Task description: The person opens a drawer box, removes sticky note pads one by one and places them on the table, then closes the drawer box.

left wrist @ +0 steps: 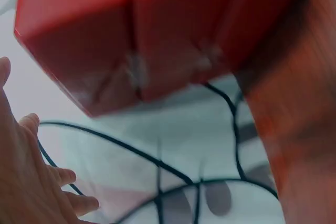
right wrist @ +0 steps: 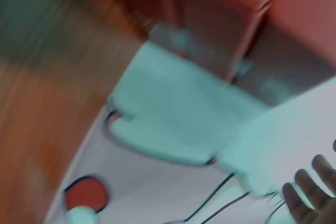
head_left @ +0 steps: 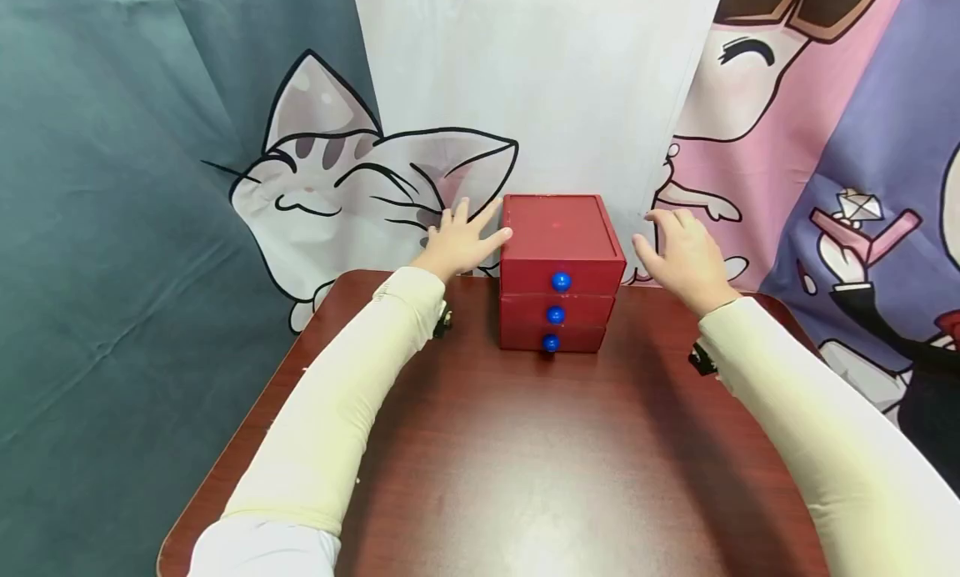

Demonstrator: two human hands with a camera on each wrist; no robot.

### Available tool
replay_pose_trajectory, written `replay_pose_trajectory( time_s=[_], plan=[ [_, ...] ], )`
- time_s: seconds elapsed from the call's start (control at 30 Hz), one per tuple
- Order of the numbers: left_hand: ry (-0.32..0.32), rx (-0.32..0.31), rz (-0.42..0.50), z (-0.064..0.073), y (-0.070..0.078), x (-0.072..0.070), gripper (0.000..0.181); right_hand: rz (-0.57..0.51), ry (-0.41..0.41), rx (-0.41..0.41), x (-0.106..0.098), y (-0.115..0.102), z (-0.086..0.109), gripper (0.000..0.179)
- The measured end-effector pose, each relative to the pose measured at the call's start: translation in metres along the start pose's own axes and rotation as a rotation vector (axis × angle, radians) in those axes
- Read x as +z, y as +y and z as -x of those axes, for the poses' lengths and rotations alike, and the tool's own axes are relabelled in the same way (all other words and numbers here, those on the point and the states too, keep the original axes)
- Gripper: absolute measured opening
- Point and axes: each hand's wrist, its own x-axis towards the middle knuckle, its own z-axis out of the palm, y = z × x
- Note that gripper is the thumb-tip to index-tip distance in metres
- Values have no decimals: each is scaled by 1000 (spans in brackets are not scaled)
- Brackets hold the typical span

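A red box of three stacked drawers (head_left: 558, 227), each with a round blue knob (head_left: 561, 282) on its front, stands at the far side of the table. My left hand (head_left: 461, 239) is spread beside its upper left edge, thumb near the top. Off the box's right side, a gap away, is my right hand (head_left: 684, 256) with fingers loosely bent and nothing in them. The left wrist view has the box's side (left wrist: 178, 35) close by, with the left hand (left wrist: 37, 171) at the lower left. Blurred drawer sides (right wrist: 210, 30) fill the top of the right wrist view, fingers (right wrist: 307, 187) low at right.
The dark reddish-brown wooden table (head_left: 525, 444) has rounded far corners. Right behind it hangs a printed cloth (head_left: 540, 85) with cartoon figures, close to the back of the drawers. Both forearms wear pale yellow sleeves (head_left: 322, 427).
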Motion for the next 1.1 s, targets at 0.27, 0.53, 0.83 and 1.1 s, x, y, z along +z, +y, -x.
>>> replay_pose_trajectory(
  time_s=[0.27,0.53,0.83,1.1],
  plan=[
    [-41,102,22,-8,46,4,68,0,246,-357,24,-54,9,33],
    [-70,172,-56,-20,59,17,63,14,201,-557,53,-78,19,28],
    [-110,183,17,-23,59,27,60,79,143,-587,82,-78,29,30],
    [-130,219,-52,-22,61,24,59,52,142,-608,86,-78,29,25]
  ],
)
